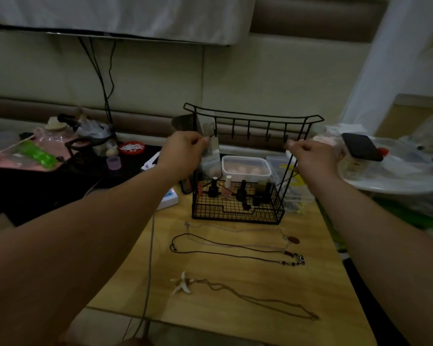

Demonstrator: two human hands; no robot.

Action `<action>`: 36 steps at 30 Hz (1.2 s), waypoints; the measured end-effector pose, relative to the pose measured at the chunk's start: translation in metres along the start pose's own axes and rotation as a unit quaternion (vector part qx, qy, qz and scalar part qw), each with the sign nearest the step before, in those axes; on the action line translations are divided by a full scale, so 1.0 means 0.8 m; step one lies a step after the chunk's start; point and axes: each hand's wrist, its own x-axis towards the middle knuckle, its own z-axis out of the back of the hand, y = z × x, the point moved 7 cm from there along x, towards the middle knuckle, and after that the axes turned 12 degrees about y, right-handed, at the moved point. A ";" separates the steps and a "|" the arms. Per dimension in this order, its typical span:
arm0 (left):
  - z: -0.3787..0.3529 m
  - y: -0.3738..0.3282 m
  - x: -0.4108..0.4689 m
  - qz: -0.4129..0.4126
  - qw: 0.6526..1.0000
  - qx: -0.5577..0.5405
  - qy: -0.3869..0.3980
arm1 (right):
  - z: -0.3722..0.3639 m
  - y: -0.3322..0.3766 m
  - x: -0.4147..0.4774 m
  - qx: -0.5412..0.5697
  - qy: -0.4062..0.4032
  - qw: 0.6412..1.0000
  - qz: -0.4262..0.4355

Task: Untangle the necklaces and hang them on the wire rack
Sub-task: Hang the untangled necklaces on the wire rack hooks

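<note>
The black wire rack [255,119] stands at the back of the wooden table [235,303], with a row of hooks under its top bar. My left hand [185,149] is raised to the leftmost hook with its fingertips pinched together. By the rightmost hook, my right hand [313,156] pinches as well. A thin dark cord [285,179] trails below my right hand; the strand between my hands is too fine to make out. Three necklaces lie flat on the table: a pale chain with an oval pendant [293,239], a dark beaded cord [295,260] and a starfish-pendant cord [183,284].
Nail polish bottles [240,189] fill the rack's bottom basket. Behind it sit a lidded plastic box [245,167] and clear bags. A grey cable [150,245] runs down the table's left edge. A pink tray [35,156] with clutter is at left, a white tub [395,183] at right.
</note>
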 end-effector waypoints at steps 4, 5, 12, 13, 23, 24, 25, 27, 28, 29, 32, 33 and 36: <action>-0.015 0.012 -0.003 0.009 1.000 -0.013 0.011 | -0.016 -0.012 -0.003 -0.040 0.014 0.999 0.010; -0.018 0.016 -0.004 0.015 1.000 -0.013 0.016 | -0.019 -0.015 -0.004 -0.049 0.018 0.999 0.007; -0.043 0.042 -0.015 0.071 0.997 0.009 0.033 | -0.037 -0.038 -0.020 -0.053 0.018 0.998 -0.030; -0.047 0.045 -0.017 0.077 0.996 0.000 0.037 | -0.040 -0.041 -0.024 -0.064 0.022 0.997 -0.034; -0.070 0.065 -0.027 0.103 0.991 -0.026 0.078 | -0.053 -0.084 -0.036 -0.044 0.058 0.994 -0.086; -0.071 0.066 -0.026 0.103 0.991 -0.027 0.078 | -0.053 -0.082 -0.039 -0.034 0.058 0.994 -0.090; -0.072 0.066 -0.026 0.102 0.991 -0.030 0.077 | -0.053 -0.079 -0.042 -0.022 0.059 0.994 -0.093; -0.073 0.062 -0.027 0.096 0.992 -0.028 0.076 | -0.053 -0.075 -0.047 -0.007 0.064 0.994 -0.092; -0.073 0.059 -0.028 0.092 0.993 -0.022 0.074 | -0.052 -0.074 -0.048 -0.005 0.064 0.994 -0.091; -0.072 0.057 -0.030 0.088 0.993 -0.017 0.072 | -0.051 -0.074 -0.051 -0.004 0.062 0.994 -0.092; -0.072 0.054 -0.040 0.082 0.994 -0.026 0.065 | -0.042 -0.076 -0.063 -0.004 0.060 0.993 -0.102; -0.071 0.053 -0.046 0.082 0.994 -0.027 0.063 | -0.039 -0.078 -0.070 -0.004 0.065 0.992 -0.109; -0.075 0.048 -0.070 0.081 0.995 -0.002 0.062 | -0.033 -0.086 -0.095 -0.019 0.084 0.989 -0.123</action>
